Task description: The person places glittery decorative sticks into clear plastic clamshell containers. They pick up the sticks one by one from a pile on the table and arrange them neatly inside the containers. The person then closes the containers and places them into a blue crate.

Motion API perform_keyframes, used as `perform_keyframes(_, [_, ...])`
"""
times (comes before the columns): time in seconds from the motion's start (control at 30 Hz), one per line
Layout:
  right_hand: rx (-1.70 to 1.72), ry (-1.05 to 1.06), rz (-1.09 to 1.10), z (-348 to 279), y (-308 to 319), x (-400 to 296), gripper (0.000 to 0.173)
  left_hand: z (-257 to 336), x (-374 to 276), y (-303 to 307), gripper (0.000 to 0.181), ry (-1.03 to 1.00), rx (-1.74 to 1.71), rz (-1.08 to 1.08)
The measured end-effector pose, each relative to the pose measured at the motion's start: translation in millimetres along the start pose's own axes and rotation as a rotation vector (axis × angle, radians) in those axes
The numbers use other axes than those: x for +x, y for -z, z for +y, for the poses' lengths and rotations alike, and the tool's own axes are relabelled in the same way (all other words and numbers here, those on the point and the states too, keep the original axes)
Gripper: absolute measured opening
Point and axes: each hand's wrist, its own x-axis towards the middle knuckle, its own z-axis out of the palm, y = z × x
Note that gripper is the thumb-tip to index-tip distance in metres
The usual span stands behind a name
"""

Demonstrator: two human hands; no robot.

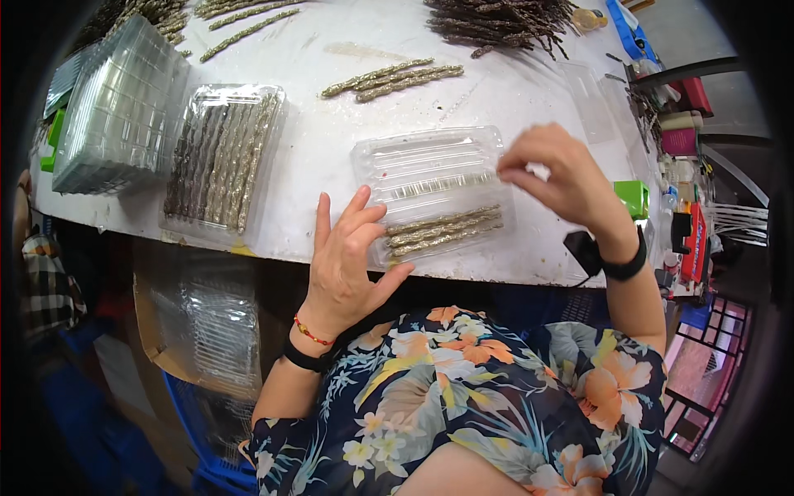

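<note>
A clear plastic tray [434, 149] lies on the white table before me. Several gold glittery twisted sticks [443, 230] rest in its near grooves, and a pale ribbed strip [434, 185] crosses its middle. At the tray's left edge is my left hand [350, 260], fingers spread and holding nothing. My right hand [558, 173] hovers at the tray's right end with thumb and fingertips close together; whether they pinch the strip's end cannot be told. More gold sticks [409, 79] lie loose beyond the tray.
To the left, a filled clear tray [223, 158] sits beside a tall stack of clear trays [121, 111]. Dark brown sticks [502, 25] are heaped at the far side. A green object [631, 198] stands at right. Below the table edge is a cardboard box [149, 322].
</note>
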Motion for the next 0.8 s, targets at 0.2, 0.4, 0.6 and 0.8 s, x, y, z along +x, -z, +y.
perform_keyframes(0.2, [-0.021,0.009,-0.077,-6,-26,-17,0.006,2,4,1,0.07,-0.007,0.003,-0.024])
perform_keyframes(0.4, [0.021,0.014,-0.011,-4,-50,-18,0.01,3,6,4,0.062,-0.004,0.105,-0.064])
perform_keyframes(0.6, [-0.018,-0.003,-0.002,-7,-37,-21,0.008,3,5,3,0.061,0.017,0.085,-0.051])
perform_keyframes(0.8, [-0.01,-0.034,0.013,-4,-38,-21,0.008,2,4,3,0.062,0.006,0.065,-0.046])
